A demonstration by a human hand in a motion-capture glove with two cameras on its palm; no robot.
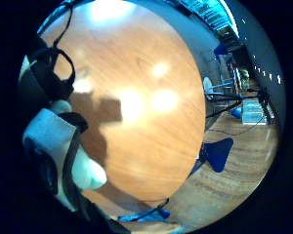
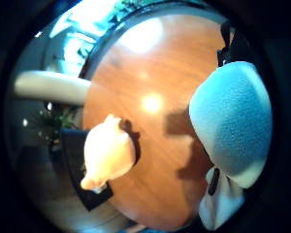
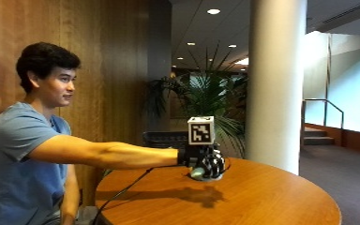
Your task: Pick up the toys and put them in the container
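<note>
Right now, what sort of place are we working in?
Probably an office or building lobby: a round wooden table, a big white column, a potted palm behind, and steps with a handrail.

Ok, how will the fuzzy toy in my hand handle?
The toy looks fuzzy like cloth, so it is probably soft, light and not slippery. The hand curls round it over the table, so one grip likely suffices. Its rounded shape might roll if dropped.

Pale grey-blue soft toy at frame centre in outside view, gripped, raised above table; fuzzy, rounded. Cream plush toy lying near table edge.
</note>
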